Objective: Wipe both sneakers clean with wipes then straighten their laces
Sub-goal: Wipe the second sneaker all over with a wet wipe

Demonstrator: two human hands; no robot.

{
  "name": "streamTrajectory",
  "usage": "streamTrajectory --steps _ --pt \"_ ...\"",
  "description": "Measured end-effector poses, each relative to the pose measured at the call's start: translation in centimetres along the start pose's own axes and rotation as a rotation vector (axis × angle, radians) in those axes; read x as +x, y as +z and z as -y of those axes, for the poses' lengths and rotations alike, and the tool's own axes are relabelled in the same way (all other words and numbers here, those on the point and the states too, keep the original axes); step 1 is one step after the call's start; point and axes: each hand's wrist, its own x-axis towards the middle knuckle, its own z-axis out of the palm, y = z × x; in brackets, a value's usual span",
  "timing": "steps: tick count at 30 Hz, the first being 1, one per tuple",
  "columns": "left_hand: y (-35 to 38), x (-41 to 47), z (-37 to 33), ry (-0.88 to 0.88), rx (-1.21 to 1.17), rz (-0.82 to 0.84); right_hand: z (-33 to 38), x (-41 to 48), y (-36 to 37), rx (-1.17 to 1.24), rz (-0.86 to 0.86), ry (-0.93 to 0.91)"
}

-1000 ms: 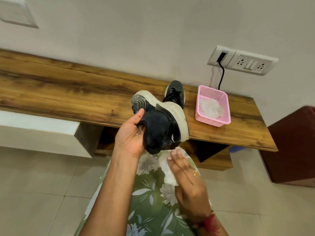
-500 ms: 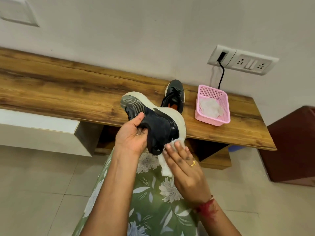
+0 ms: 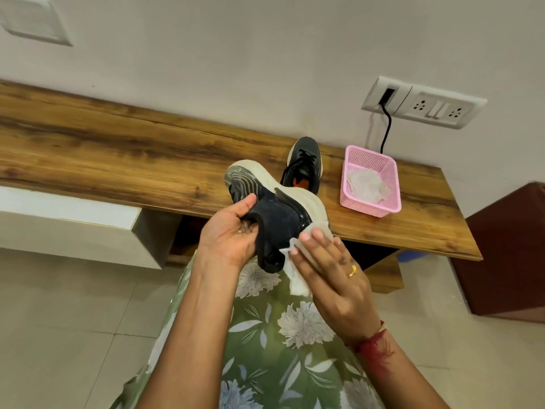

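My left hand (image 3: 233, 231) grips a black sneaker (image 3: 277, 222) with a white sole, held up on its side above my lap, sole turned up and to the right. With straight fingers my right hand (image 3: 330, 270) presses a white wipe (image 3: 295, 273) against the sneaker's heel side. The second black sneaker (image 3: 303, 165) stands upright on the wooden bench (image 3: 118, 160) behind the held one, its laces and orange lining showing; its lower part is hidden.
A pink basket (image 3: 371, 208) holding crumpled white wipes sits on the bench to the right of the sneakers. A wall socket (image 3: 424, 103) with a black cable is above it. A dark brown cabinet (image 3: 507, 249) stands at the right. Tiled floor lies below.
My right hand with the wipe has moved up from below the sneaker onto its heel side. The left hand has tilted the sneaker further, toe swinging left.
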Motion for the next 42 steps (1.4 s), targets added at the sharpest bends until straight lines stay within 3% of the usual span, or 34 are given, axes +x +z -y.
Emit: streamTrajectory --steps 8,14,18,24,30,35,39,42 --pt "-0.8 0.8 0.1 0.047 -0.022 -0.087 -0.4 0.0 -0.2 0.067 0.058 -0.012" --pt "-1.1 1.4 -0.1 -0.016 -0.025 -0.076 -0.8 3.6 -2.4 0.16 -0.148 0.309" --pt "-1.4 1.7 -0.1 -0.032 0.035 -0.087 -0.4 2.8 -1.2 0.12 0.011 0.125" --pt "-1.1 1.3 -0.6 0.091 0.078 -0.124 -0.3 -1.1 -1.1 0.138 0.188 -0.061" --pt "-0.9 1.4 0.9 0.098 0.184 -0.124 0.4 3.7 -3.2 0.235 -0.142 0.337" --pt "0.2 0.7 1.9 0.159 0.227 -0.059 0.9 2.7 -1.2 0.231 0.141 0.252" --pt "0.1 0.4 1.8 0.139 0.057 -0.032 1.5 0.2 -1.3 0.291 0.186 0.266" --pt "0.4 0.3 1.8 0.15 0.069 -0.047 2.0 -0.4 -2.1 0.485 0.248 0.244"
